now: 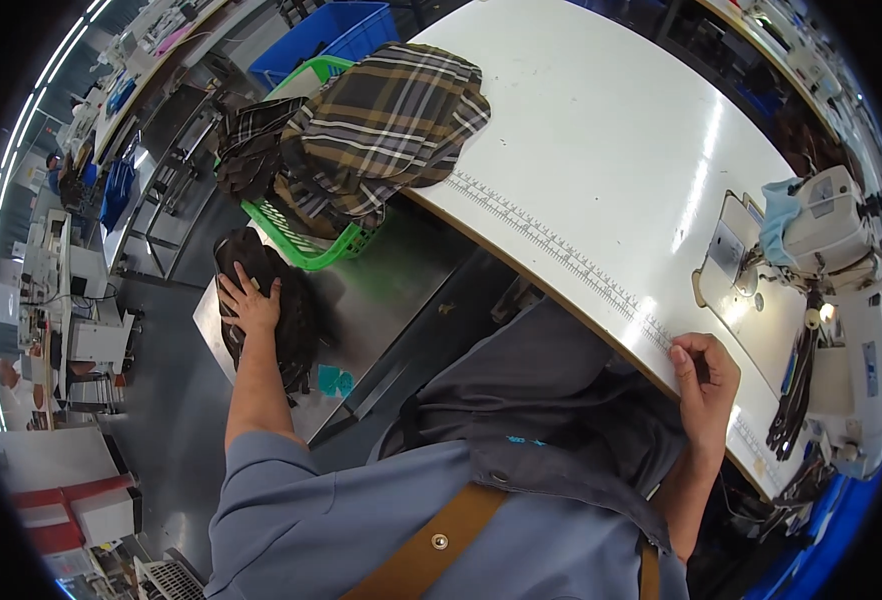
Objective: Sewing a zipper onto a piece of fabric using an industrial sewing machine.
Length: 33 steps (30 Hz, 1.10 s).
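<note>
My left hand (251,300) lies with fingers spread on a dark, bunched pile of fabric (291,310) on the low metal bench (381,310). Behind it sits a green plastic basket (304,243), heaped with brown, black and white plaid cloth (381,120) that spills onto the white table (601,110). My right hand (703,375) has its fingers curled over that table's front edge, at a printed ruler strip (561,240). A white sewing machine (816,215) with a pale blue cloth on it stands to the right.
A blue crate (321,30) is behind the basket. Metal racks (161,200) and other workstations line the left, with a person (54,172) in the distance. Grey floor (161,400) shows left of the bench. Dark cords or straps (793,390) hang beside the machine.
</note>
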{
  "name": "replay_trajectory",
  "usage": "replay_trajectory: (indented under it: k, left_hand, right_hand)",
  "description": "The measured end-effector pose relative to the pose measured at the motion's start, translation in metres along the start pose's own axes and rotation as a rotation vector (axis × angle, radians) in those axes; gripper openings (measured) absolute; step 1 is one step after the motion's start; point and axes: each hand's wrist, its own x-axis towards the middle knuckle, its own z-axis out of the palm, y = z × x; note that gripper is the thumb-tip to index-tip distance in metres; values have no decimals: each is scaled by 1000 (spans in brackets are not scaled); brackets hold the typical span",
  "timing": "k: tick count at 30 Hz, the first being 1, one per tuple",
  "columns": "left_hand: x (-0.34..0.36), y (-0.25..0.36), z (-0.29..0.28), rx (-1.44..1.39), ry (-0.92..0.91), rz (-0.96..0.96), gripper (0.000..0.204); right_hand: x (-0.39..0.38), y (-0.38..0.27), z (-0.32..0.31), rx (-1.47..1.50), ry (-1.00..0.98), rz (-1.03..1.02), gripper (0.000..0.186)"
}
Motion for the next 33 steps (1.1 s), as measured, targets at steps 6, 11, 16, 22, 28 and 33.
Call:
replay_trajectory:
  k: [6, 11, 16, 22, 28, 33]
  left_hand:
    - [2, 20, -36, -58, -131, -141, 112]
    - [6, 87, -101, -541, 658, 328, 77]
    - [-35, 217, -222, -604, 530, 1010, 35]
    - [-35, 246, -236, -459, 24, 1161, 40]
    - [-29, 252, -240, -389, -108, 1223, 45]
    - [-32, 249, -239, -497, -145, 1297, 43]
  right_hand:
    - [-1, -2, -1, -15, 1, -19, 7]
    - [-2, -5, -1, -55, -12, -67, 7]
    - [-6, -3, -3, -78, 23, -83, 9]
    - [-9, 4, -16, 24, -27, -189, 11]
    - [-37, 23, -58, 66, 70, -152, 10]
    - [-57, 31, -110, -170, 325, -123, 13]
